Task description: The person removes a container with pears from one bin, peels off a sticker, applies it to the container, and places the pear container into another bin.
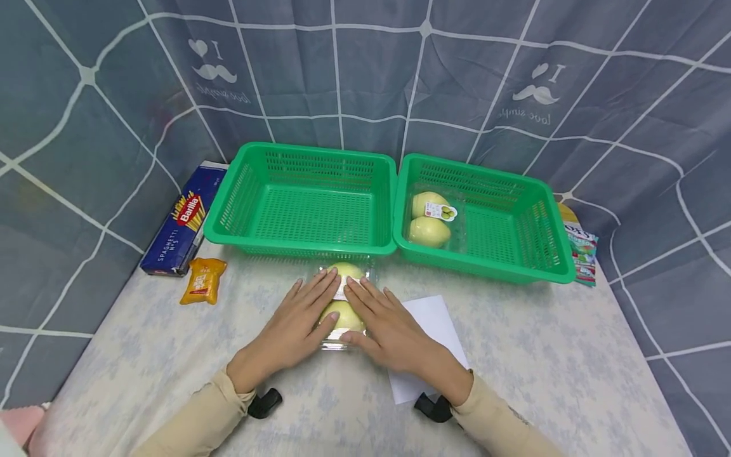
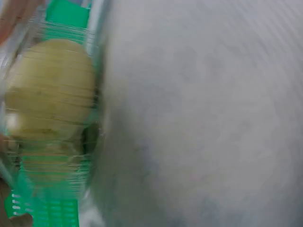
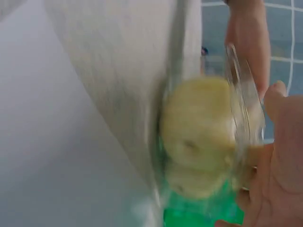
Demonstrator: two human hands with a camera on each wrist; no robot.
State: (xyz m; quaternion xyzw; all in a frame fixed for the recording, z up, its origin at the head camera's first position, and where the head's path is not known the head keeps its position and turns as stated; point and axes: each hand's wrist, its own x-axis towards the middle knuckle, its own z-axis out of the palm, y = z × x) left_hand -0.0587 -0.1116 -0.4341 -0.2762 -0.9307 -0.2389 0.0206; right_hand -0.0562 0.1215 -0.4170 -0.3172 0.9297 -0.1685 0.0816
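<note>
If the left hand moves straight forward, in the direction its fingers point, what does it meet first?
Probably the left green basket: its front wall stands just beyond the fingertips of the left hand.

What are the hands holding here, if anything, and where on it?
Both hands, left hand and right hand, lie flat with straight fingers on the long sides of the clear fruit pack on the table; no curled grip shows.
</note>
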